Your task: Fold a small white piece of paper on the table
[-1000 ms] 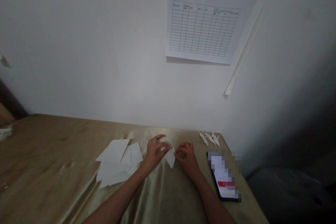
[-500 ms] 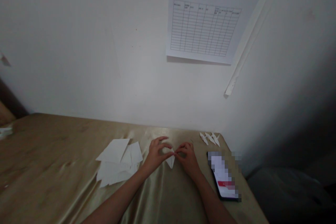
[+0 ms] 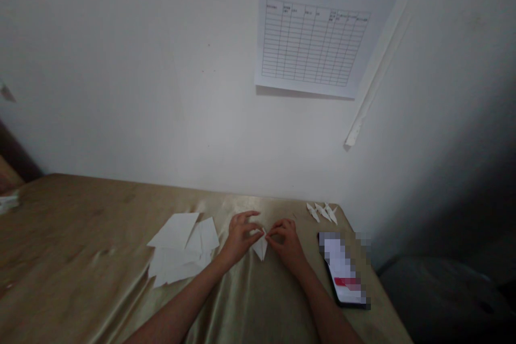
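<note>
A small folded white paper piece (image 3: 260, 247), pointed at its near end, lies on the gold satin cloth (image 3: 100, 236) between my two hands. My left hand (image 3: 238, 236) presses on its left edge with thumb and forefinger pinched together. From the other side, my right hand (image 3: 287, 243) pinches the paper's top right corner with curled fingers. Both forearms reach in from the bottom of the view.
A loose stack of white paper sheets (image 3: 181, 250) lies left of my hands. Three small folded paper figures (image 3: 321, 212) sit by the far right table corner. A phone (image 3: 344, 271) lies near the right edge. A printed table sheet (image 3: 312, 43) hangs on the wall.
My hands have drawn closer together on the folded paper, and its visible part has grown narrower. Everything else has stayed put.
</note>
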